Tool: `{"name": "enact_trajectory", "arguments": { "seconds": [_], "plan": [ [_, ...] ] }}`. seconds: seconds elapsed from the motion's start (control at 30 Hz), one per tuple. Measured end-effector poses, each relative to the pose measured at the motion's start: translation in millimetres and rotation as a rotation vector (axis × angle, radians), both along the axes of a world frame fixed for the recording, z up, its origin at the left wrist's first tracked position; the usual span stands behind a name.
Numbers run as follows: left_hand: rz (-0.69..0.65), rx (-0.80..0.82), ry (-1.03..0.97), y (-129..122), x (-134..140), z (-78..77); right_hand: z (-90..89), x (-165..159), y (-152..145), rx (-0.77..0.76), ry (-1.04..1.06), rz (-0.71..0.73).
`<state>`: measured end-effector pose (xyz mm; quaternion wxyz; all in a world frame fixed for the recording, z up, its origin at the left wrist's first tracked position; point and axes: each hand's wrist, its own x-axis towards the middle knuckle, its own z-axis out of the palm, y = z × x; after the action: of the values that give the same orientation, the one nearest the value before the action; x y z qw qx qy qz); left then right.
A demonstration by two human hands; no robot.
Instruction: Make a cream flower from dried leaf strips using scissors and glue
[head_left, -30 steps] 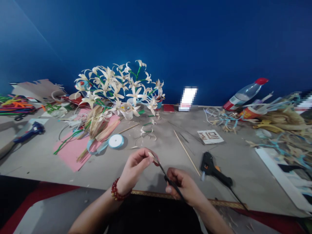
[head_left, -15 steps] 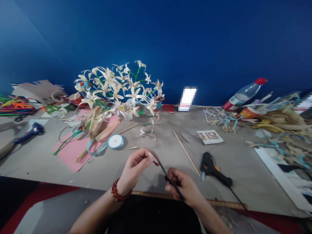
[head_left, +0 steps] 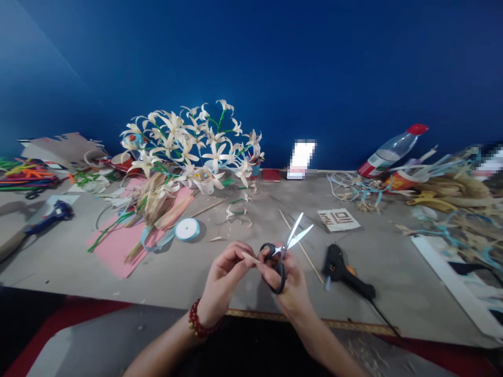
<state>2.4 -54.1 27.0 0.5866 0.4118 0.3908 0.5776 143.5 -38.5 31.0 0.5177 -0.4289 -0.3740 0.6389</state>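
Note:
My left hand [head_left: 226,280], with a red bead bracelet at the wrist, pinches a small pale strip [head_left: 250,257], perhaps a piece of corn husk. Black-handled scissors [head_left: 280,254] hang on the fingers of my right hand [head_left: 291,283], their blades spread and pointing up and away from me. The thumb and fingertips of that hand meet the strip's right end. Both hands are close together above the table's near edge. Beyond them, a curled pale strip [head_left: 237,212] lies on the table.
White handmade flowers [head_left: 188,141] stand at the back. Left are a blue ribbon spool [head_left: 187,229], pink paper [head_left: 113,246] and a blue glue gun [head_left: 51,215]. Right are a black glue gun [head_left: 346,272], a thin stick [head_left: 312,259], a patterned card [head_left: 338,220] and a tilted bottle [head_left: 389,152].
The scissors have swung from lying along the strip to pointing up and away, blades spread. My right hand has turned and its fingertips have come to the strip. My left hand keeps its pinch.

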Motion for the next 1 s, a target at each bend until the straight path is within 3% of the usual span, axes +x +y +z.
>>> {"name": "enact_trajectory", "arguments": {
  "seconds": [0.27,0.4,0.53,0.7,1.0],
  "plan": [
    [-0.161,0.006,0.046,0.2,-12.0,6.3,-1.7,6.3,-0.2,0.059,0.009,0.122],
    [-0.232,0.042,0.174,5.0,-16.1,13.0,1.1,9.4,2.7,0.037,-0.003,0.178],
    [-0.137,0.115,0.214,6.1,-14.8,14.9,-0.6,15.4,0.0,-0.008,-0.064,0.204],
    [0.04,0.071,0.075,3.5,-8.3,9.9,-7.8,23.9,-16.8,-0.059,-0.115,0.434],
    [0.052,0.011,0.01,3.1,-3.1,7.0,-14.1,23.1,-25.1,-0.094,-0.12,0.467]
  ]
}}
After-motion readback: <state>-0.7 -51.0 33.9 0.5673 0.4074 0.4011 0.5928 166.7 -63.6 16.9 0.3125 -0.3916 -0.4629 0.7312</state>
